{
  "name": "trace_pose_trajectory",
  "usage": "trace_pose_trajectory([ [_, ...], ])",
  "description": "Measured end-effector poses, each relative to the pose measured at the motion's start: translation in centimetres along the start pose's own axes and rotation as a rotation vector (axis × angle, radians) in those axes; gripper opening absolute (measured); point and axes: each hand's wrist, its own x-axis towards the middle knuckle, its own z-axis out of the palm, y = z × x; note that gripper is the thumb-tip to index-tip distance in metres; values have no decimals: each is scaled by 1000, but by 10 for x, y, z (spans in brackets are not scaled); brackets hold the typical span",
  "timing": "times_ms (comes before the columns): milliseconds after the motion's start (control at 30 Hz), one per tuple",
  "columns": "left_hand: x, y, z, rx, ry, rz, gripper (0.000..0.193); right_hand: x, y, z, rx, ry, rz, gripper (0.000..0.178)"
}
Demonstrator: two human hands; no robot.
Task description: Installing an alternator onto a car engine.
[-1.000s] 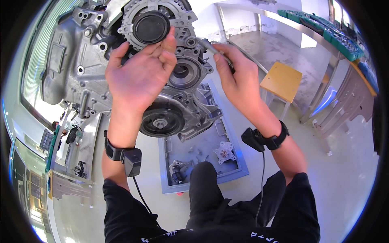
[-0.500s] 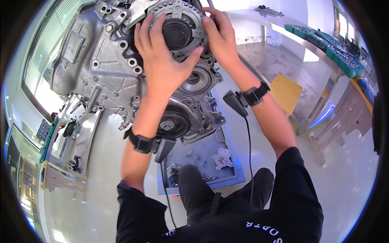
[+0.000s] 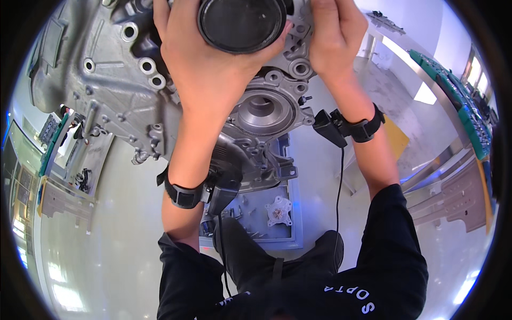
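Note:
An alternator (image 3: 242, 24) with a broad black pulley is held between both hands at the engine's upper front; its top runs out of the picture. My left hand (image 3: 205, 64) wraps its left side, the thumb reaching under the pulley. On the other side my right hand (image 3: 335, 45) presses close, its fingertips partly out of view. Behind and left spreads the grey metal engine (image 3: 114, 85). Below the alternator is a round stepped opening (image 3: 263, 111) in the engine front. A dark crank pulley (image 3: 229, 154) lower down is mostly covered by my left wrist.
Under the engine lies a blue-rimmed tray (image 3: 297, 224) with a star-shaped metal flange (image 3: 279, 211) and small loose parts. Green tool cases (image 3: 453, 101) sit on a bench at right. A yellow stool (image 3: 397, 140) stands beyond my right forearm. Cables hang from both wrist straps.
My view has come closer to the engine, so the alternator and hands appear larger and higher. Both hands keep their grip on the alternator.

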Motion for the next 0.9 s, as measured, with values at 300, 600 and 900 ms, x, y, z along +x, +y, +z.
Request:
trace_pose_trajectory([
  [300,-4,-8,6,54,20,39,52,-8,1,9,143,38,77,29],
  [600,2,4,3,-15,60,56,51,6,0,21,319,2,146,24],
  [900,18,1,3,-40,8,238,48,0,1,14,93,93,67,28],
])
